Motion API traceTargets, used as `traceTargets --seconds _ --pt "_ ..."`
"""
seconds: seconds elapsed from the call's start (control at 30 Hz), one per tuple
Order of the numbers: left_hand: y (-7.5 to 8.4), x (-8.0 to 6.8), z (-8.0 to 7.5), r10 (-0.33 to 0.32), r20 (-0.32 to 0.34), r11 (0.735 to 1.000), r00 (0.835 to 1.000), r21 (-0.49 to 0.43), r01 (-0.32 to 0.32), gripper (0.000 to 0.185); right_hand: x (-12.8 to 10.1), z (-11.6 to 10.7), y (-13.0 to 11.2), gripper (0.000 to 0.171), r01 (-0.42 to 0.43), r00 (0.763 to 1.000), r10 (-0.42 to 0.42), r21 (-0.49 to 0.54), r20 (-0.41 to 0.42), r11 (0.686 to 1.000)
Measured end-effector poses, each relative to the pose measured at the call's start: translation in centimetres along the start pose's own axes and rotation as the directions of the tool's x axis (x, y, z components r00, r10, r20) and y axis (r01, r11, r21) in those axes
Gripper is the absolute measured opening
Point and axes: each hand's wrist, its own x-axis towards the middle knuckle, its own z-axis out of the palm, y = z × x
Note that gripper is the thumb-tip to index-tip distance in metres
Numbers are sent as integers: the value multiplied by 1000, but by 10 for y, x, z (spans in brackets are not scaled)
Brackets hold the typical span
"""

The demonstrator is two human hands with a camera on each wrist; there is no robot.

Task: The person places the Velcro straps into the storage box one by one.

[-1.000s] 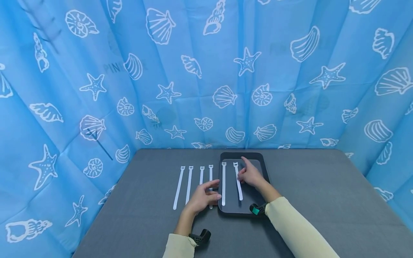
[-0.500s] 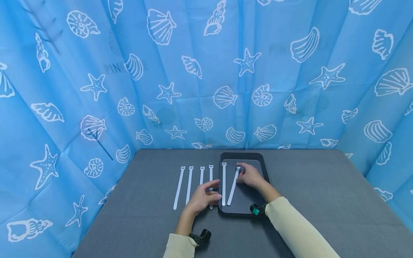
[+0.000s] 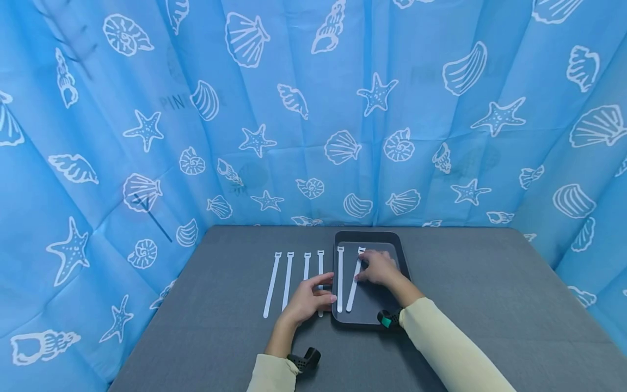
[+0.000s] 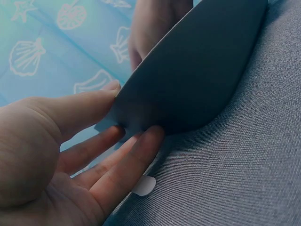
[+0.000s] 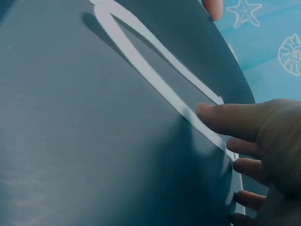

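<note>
White straps lie in a row on a grey table (image 3: 465,294). Left to right: four on the table, the left hand (image 3: 308,299) resting relaxed against the tray (image 3: 399,250) edge, then two inside. The right hand (image 3: 379,268) is nearer the slanted strap (image 3: 354,288); an extended fingertip (image 5: 207,113) presses its far end. The strap runs towards the viewer, thin and flat.

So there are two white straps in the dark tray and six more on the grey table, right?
Not quite. Two white flat straps do lie in the dark rectangular tray, but the head view shows only four white straps on the grey table, not six.
</note>
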Motion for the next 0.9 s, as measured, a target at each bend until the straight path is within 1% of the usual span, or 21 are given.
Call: traceTargets --seconds 0.17,0.27,0.47,0.6,0.9 --pt "1 0 0 6 1 1000 1000 -2 -6 57 -1 0 -4 68 48 997 -46 -35 61 998" --pt "2 -1 1 5 -1 1000 1000 -6 -5 58 0 1 -5 68 60 996 -57 -37 72 998" --pt "2 0 1 -7 0 1000 1000 -19 7 60 5 5 -7 69 45 997 -41 -49 70 998" --pt "2 0 0 -5 2 1000 1000 -7 5 60 6 6 -8 70 34 996 -29 -57 82 998" --pt "1 1 0 -4 -3 1000 1000 -7 4 59 9 7 -9 69 35 995 -30 -50 97 998"
